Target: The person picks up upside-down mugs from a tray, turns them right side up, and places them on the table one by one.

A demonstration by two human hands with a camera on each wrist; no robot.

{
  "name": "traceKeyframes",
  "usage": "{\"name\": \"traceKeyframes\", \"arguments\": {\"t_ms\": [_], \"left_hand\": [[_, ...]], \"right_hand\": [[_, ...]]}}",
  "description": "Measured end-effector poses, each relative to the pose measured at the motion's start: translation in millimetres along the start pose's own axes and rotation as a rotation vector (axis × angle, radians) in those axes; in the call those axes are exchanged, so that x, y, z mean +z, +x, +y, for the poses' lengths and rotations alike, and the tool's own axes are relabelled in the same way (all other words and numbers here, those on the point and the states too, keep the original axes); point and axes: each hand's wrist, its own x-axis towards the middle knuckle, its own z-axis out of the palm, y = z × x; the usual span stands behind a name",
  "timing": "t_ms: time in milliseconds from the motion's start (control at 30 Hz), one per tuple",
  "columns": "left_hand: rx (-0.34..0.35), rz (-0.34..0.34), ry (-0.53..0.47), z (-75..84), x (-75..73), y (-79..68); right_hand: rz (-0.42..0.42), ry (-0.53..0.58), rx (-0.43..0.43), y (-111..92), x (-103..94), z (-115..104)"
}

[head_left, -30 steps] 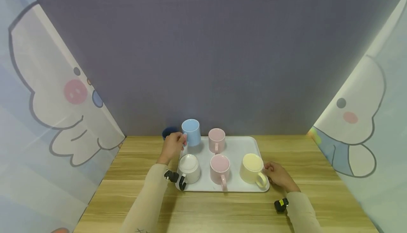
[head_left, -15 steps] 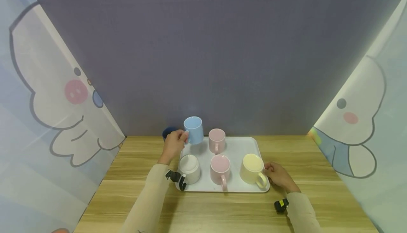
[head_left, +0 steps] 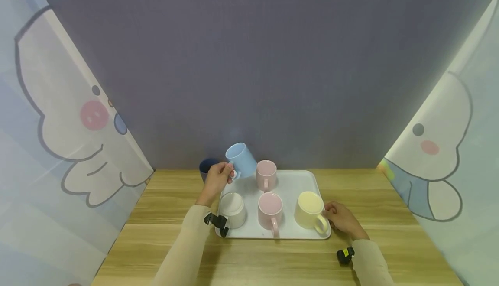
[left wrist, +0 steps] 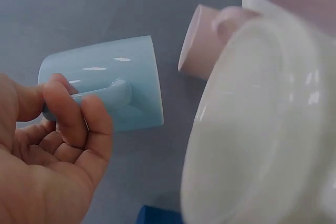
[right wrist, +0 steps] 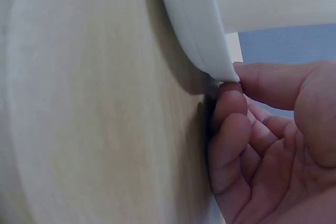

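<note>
A light blue mug (head_left: 243,162) is off the tray, tilted with its upper end leaning left, above the tray's back left part. My left hand (head_left: 219,177) holds it by the handle (left wrist: 107,98), fingers curled round that handle in the left wrist view. On the right, my right hand (head_left: 343,219) pinches the rim of the white tray (right wrist: 197,24) between thumb and fingers. The tray carries a white mug (head_left: 232,210), a pink mug (head_left: 270,208) in front, another pink mug (head_left: 266,174) behind it, and a yellow mug (head_left: 308,210) near my right hand.
A dark blue cup (head_left: 205,165) stands behind my left hand, left of the tray's back corner. The wooden table (head_left: 273,262) meets a grey backdrop (head_left: 249,82) behind the tray. Cartoon-printed panels flank both sides. My left wrist is right beside the white mug.
My left hand has lifted the light blue mug slightly and moved it right, and the mug has gone from nearly upright to tilted. My right hand stays at the tray's rim.
</note>
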Motion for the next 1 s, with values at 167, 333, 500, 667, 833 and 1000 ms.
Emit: {"name": "traceKeyframes", "arguments": {"t_ms": [167,333,500,667,833,1000], "left_hand": [[-0.051,-0.06,-0.194,-1.7,4.6,-1.3],[-0.115,-0.123,-0.411,-2.8,8.9,-3.8],[-0.165,-0.156,-0.639,-3.2,14.0,-8.7],[-0.193,-0.177,-0.878,-7.3,20.6,-11.5],[-0.202,-0.187,-1.04,-9.7,25.9,-12.3],[-0.166,-0.22,-1.111,-8.8,28.2,-13.7]], "right_hand": [[-0.002,0.007,0.004,0.2,0.3,-1.2],[0.006,0.004,0.004,0.2,0.2,-1.0],[0.007,0.0,-0.002,0.3,0.2,-0.8],[0.011,-0.01,0.007,-0.9,0.3,-2.1],[0.018,-0.024,0.016,-0.8,0.8,-2.6],[0.022,-0.034,0.016,-0.4,1.0,-2.2]]}}
